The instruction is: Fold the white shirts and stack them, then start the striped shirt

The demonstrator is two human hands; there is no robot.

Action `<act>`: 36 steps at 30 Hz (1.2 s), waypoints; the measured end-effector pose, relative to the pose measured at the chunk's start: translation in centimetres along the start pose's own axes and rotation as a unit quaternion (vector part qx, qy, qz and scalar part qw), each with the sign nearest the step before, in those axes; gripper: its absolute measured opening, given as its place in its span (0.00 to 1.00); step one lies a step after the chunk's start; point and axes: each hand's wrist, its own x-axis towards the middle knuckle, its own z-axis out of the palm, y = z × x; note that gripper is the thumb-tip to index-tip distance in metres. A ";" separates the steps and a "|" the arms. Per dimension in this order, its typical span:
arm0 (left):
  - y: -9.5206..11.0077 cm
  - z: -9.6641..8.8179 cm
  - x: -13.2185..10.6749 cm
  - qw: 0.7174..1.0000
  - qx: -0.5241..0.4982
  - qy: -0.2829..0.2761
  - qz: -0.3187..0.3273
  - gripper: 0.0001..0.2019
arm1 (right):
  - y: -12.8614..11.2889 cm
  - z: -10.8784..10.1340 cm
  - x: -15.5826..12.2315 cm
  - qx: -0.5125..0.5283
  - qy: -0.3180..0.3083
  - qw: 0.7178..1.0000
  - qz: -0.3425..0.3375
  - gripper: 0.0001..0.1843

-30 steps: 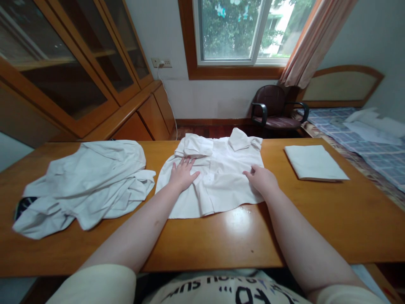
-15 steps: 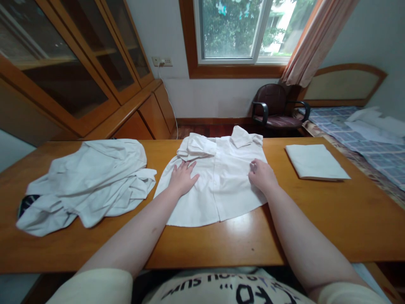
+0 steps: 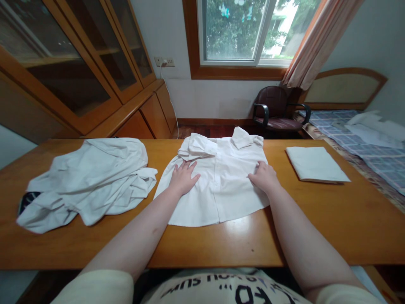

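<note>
Smoothed flatter since a moment ago, the white button shirt (image 3: 221, 190) sits mid-desk, left hand (image 3: 183, 179) and right hand (image 3: 264, 177) pressing open and flat on it; one sleeve's still bunched, a crumpled shirt (image 3: 85, 181) lies heaped, and a folded white garment (image 3: 316, 164) is already neat on the wooden desk (image 3: 79, 249)

The creases across the middle of the white shirt (image 3: 234, 190) from a second ago are gone, and its button strip (image 3: 216, 198) now runs straight toward the near side. The hem (image 3: 202, 224) lies wider and flatter on the tabletop (image 3: 316, 219), and the shirt's right side now reaches out past the right hand (image 3: 264, 177).
</note>
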 end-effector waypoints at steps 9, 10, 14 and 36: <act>0.0 0.0 0.0 1.000 -0.004 -0.001 0.001 0.31 | -0.6 -0.6 -0.5 -0.024 0.010 0.999 -0.045 0.24; 0.0 0.0 0.0 1.000 -0.004 0.000 0.001 0.31 | -0.7 -0.8 -0.6 -0.030 -0.002 0.999 -0.037 0.20; 0.0 -0.1 0.0 1.000 -0.007 0.000 0.001 0.31 | -0.9 -1.3 -0.6 -0.046 -0.050 0.998 0.004 0.21; 0.2 0.0 -0.4 1.000 0.005 -0.019 -0.003 0.33 | 0.1 0.2 -0.9 -0.062 -0.110 0.992 -0.006 0.42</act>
